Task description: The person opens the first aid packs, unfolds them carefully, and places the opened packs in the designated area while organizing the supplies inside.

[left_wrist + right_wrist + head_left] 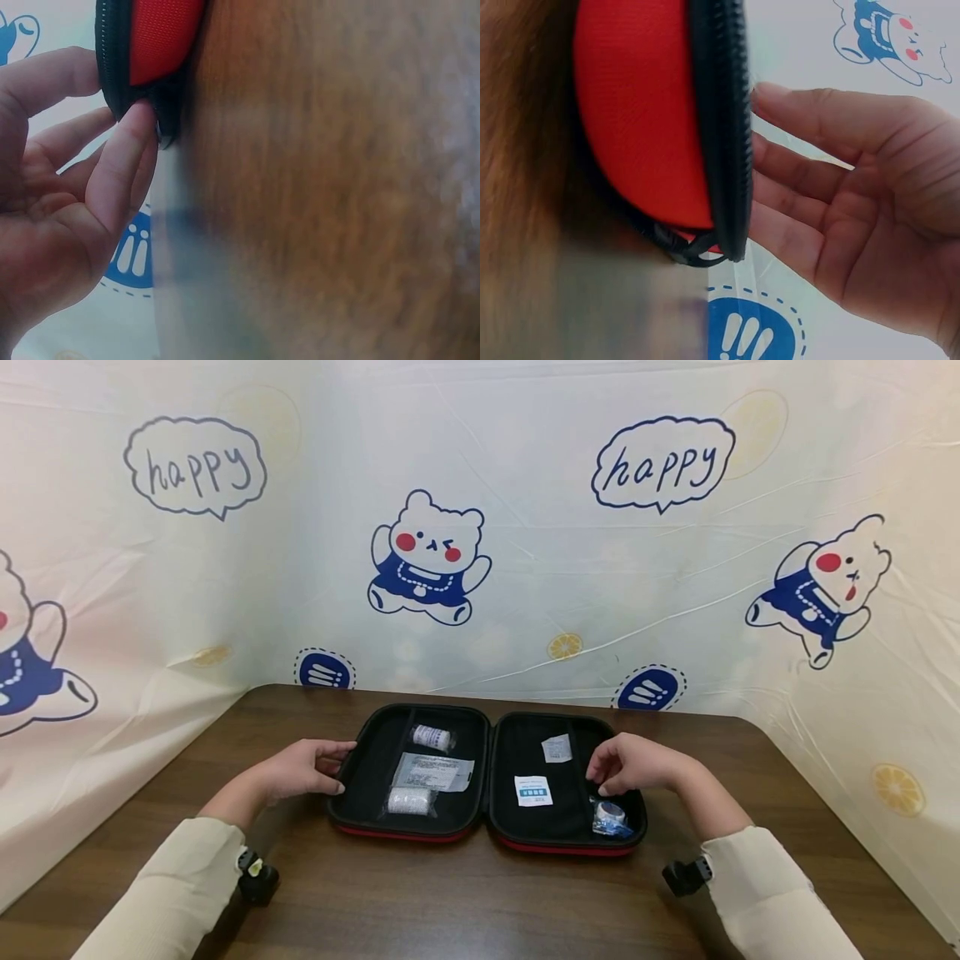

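Observation:
A black-lined zip case [490,827] with a red shell lies unfolded on the table. Its left half holds two wrapped bandage rolls [411,801] and a flat clear packet [435,772]. Two small white sachets [533,791] and a roll in blue-and-clear wrapping [611,818] lie in the right half. My left hand [303,770] grips the left rim, thumb by the zipper pull [166,135]. Over the right half, my right hand [633,764] reaches in with bent fingers, just above the blue-wrapped roll. The case wall hides its fingertips in the right wrist view; I cannot tell if they pinch anything.
The brown wooden table [450,902] extends on all sides of the case. A pale printed curtain [525,610] hangs close behind its back edge and along both sides. Each wrist carries a small black camera [257,878].

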`<state>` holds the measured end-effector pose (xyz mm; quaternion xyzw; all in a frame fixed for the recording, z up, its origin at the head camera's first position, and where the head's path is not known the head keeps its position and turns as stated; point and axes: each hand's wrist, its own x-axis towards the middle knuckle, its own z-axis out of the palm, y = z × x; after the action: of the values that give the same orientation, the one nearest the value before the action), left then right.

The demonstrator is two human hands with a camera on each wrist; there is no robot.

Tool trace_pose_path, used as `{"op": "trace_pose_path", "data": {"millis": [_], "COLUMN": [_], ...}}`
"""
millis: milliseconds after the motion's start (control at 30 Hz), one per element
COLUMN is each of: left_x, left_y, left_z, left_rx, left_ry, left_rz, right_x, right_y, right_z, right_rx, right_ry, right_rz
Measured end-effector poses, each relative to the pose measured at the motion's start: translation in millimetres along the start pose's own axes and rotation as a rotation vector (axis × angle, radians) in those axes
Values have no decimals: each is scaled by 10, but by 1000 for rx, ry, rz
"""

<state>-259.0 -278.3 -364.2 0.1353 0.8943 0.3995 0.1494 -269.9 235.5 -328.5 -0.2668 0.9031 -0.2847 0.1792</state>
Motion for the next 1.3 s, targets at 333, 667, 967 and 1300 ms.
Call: {"op": "trace_pose_path", "data": {"millis": [333, 667, 967, 1300], "left_x": [4, 1, -5, -3], "left_y": [17, 16, 9, 13], "left_z": [-5, -7, -14, -3], "left_rx": [0, 1, 6, 6], "left_ry": [3, -9, -12, -7], "left_rz": [-25, -23, -14, -23], "right_x": [-105, -161, -176, -205], "right_y": [12, -12, 67, 129], "right_z": [44, 40, 59, 29], "right_rx": [18, 75, 84, 147], "right_ry": [-115, -182, -123, -47], "right_rz": [-14, 17, -1, -99]}}
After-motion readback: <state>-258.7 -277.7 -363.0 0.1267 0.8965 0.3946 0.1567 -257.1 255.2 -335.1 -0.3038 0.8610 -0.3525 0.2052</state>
